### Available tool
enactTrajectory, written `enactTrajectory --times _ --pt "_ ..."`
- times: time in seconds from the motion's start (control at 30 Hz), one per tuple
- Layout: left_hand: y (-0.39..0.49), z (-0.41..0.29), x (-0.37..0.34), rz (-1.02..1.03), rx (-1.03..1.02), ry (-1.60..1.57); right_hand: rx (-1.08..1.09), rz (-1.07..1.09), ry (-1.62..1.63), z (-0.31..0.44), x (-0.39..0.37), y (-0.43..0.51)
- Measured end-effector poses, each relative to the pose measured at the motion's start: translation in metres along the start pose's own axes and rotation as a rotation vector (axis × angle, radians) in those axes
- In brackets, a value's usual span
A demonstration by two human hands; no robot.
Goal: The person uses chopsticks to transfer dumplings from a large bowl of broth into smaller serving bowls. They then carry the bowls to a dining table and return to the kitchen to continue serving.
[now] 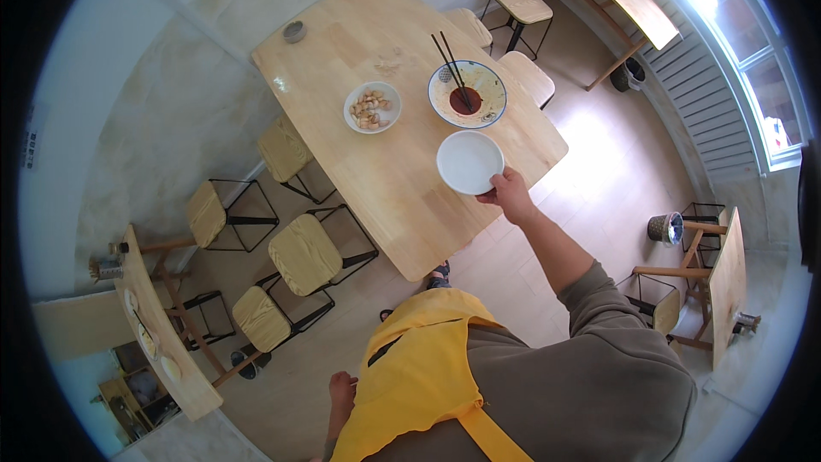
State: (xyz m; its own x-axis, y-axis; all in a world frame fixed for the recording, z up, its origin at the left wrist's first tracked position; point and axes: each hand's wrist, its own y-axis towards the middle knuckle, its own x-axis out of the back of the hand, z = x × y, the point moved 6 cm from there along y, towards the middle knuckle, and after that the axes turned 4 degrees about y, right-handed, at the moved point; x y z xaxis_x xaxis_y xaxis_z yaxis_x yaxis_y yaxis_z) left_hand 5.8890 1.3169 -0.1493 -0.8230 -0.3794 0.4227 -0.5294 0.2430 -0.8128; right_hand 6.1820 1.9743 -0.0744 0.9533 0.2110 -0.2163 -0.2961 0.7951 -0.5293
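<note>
My right hand (508, 196) grips the rim of a small white bowl (470, 162), which looks empty inside. The bowl is at the near right part of a wooden table (372, 192); I cannot tell whether its base touches the wood. Just beyond it stands a large blue-rimmed bowl (494, 93) with dark red liquid in the bottom and dark chopsticks (447, 54) leaning on its rim. To the left is a white bowl (392, 102) of pale brown pieces, perhaps garlic cloves. Down beside my yellow apron (417, 372) hangs my left hand (343, 390), its fingers partly hidden.
A small grey round container (295, 32) sits near the table's far left corner. Wooden stools (306, 255) line the left side, and others, like this stool (526, 77), stand on the right. A second table (168, 340) with dishes is at lower left. A waste bin (665, 229) is on the right.
</note>
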Motion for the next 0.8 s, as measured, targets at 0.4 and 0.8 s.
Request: enactTrajectory --times 0.4,0.8 --pt "-0.016 -0.045 0.001 -0.075 0.166 -0.205 0.159 -0.202 -0.181 0.1 0.061 0.054" --pt "-0.026 -0.057 -0.005 -0.049 0.184 -0.159 0.23 -0.278 -0.395 0.147 0.083 0.093"
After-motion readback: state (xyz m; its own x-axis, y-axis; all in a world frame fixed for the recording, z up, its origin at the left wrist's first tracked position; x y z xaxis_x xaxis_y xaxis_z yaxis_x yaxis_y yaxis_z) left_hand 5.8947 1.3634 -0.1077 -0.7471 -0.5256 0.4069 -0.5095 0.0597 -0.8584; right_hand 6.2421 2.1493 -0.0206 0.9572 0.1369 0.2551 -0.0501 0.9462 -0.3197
